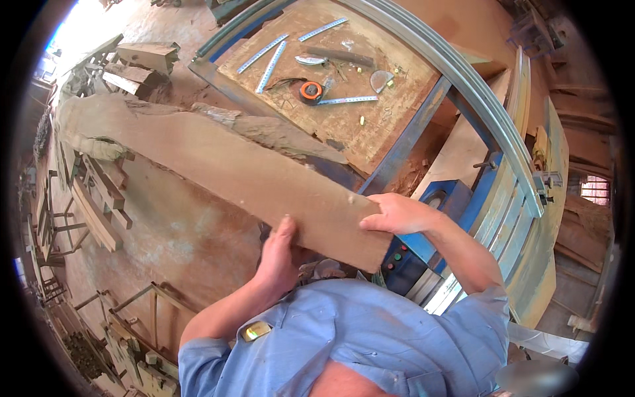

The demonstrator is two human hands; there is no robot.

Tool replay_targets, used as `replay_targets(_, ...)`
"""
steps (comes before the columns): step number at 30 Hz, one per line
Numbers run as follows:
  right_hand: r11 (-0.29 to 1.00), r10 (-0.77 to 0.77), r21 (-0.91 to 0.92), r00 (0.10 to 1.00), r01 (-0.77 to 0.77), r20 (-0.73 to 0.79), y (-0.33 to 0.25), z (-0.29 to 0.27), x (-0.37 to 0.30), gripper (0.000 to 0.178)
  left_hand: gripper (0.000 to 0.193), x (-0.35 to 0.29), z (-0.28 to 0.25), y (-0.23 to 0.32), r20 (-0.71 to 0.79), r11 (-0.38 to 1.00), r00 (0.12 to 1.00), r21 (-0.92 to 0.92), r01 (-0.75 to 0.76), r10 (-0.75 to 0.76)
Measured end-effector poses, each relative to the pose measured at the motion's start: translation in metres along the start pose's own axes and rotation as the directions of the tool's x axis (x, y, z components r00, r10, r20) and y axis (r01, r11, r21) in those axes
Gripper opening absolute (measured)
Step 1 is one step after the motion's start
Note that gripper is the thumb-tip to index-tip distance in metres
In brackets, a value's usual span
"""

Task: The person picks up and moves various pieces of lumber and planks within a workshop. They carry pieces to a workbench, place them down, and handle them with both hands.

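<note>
A long wooden plank (pixel 231 172) stretches from the far left to just in front of my body, wider and rough-edged at its far end. My left hand (pixel 278 257) grips its near edge, with the thumb on the top face and the fingers hidden beneath. My right hand (pixel 399 215) is closed around the plank's opposite edge near the squared end, its thumb lying on top. Along the plank's far side is a rough, bark-edged piece of wood (pixel 278 135). I cannot tell whether the two pieces touch.
Beyond the plank, a wooden tabletop (pixel 397 126) holds an orange-and-black tape measure (pixel 310 92) and several strips of measuring scale (pixel 271 66). A blue machine with buttons (pixel 397 257) and curved-looking metal rails (pixel 493 112) stands right. Timber offcuts (pixel 142 63) lie left; a metal frame (pixel 153 308) stands lower left.
</note>
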State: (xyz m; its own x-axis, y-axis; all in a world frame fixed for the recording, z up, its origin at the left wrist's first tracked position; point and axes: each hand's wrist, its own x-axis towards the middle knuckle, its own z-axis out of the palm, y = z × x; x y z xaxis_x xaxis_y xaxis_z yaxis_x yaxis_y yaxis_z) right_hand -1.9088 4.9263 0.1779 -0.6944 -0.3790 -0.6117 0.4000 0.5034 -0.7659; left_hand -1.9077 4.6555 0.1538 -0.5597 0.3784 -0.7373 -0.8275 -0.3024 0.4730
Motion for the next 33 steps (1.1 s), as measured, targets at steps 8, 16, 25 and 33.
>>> replay_targets(8,0.984,0.101,0.158,0.988,-0.082,-0.118,0.102,-0.030,-0.047,0.051,0.049,0.041,0.038,-0.054,0.238,0.942,0.921,0.213,0.259,-0.307)
replay_targets(16,0.977,0.163,0.163,0.976,-0.140,-0.141,0.145,-0.030,-0.024,0.056,0.045,0.073,0.032,-0.070,0.185,0.901,0.898,0.261,0.346,-0.399)
replay_targets(25,0.985,0.172,0.039,0.961,-0.167,-0.219,0.132,-0.048,-0.023,0.057,0.045,0.078,0.042,-0.062,0.166,0.932,0.931,0.225,0.285,-0.325)
replay_targets(33,0.981,0.194,0.054,0.963,-0.187,-0.185,0.146,-0.055,-0.014,0.063,0.047,0.091,0.043,-0.059,0.137,0.905,0.915,0.259,0.337,-0.380)
